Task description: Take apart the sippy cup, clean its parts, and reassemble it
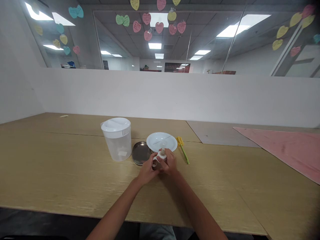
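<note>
White ring-handled piece gripped from both sides over the table

Your left hand closes on the side with the ring handle, while your right hand grips the other side, fingers bent around the white body just below its brownish-grey top. You hold it over the middle of the wood-toned table, between the front and back edges; whether its base touches the surface, you cannot tell. Just beyond your fingers, toward the back edge, sits a shallow white bowl, and a clear rounded shape shows against it, too small to identify. On your left, near that bowl, lies a round metal tray, partly behind your left hand. Just beside the tray, farther toward the left edge, a translucent plastic tub stands upright under its white lid. On your right, a yellow-headed, green-stemmed stick lies slantwise near the bowl, its yellow end pointing to the back edge. A pink cloth spreads by the table's right back corner.
</note>
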Action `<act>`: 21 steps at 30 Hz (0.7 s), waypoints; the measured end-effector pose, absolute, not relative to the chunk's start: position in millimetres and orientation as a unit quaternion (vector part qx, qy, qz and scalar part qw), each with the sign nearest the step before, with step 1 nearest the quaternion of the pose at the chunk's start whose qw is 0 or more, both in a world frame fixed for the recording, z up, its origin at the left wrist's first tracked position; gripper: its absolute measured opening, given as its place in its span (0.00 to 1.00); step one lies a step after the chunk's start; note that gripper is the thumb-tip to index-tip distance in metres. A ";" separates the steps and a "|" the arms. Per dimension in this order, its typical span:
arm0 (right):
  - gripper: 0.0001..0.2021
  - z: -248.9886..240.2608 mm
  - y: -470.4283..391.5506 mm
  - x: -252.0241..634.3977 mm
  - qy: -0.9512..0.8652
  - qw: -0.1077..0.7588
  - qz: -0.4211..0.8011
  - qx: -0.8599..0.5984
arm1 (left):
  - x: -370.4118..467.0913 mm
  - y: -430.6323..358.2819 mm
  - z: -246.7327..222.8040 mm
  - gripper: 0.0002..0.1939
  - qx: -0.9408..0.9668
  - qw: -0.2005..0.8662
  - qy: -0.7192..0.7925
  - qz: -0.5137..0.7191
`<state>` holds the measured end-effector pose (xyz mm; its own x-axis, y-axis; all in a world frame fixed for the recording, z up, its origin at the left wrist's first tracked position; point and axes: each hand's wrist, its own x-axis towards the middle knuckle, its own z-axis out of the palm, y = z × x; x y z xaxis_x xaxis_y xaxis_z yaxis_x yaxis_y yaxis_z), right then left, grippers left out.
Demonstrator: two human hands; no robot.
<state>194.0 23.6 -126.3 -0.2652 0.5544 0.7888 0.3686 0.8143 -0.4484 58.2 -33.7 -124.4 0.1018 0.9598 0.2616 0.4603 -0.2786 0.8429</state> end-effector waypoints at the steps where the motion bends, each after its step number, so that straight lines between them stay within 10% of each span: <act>1: 0.13 -126.3 23.6 194.1 -0.791 0.531 0.087 -0.292 | 58.1 -33.9 -123.9 0.33 0.681 0.297 0.520 0.420; 21: 0.15 -124.2 24.6 197.3 -0.805 0.523 0.102 -0.261 | 56.4 -30.5 -130.4 0.34 0.679 0.315 0.497 0.440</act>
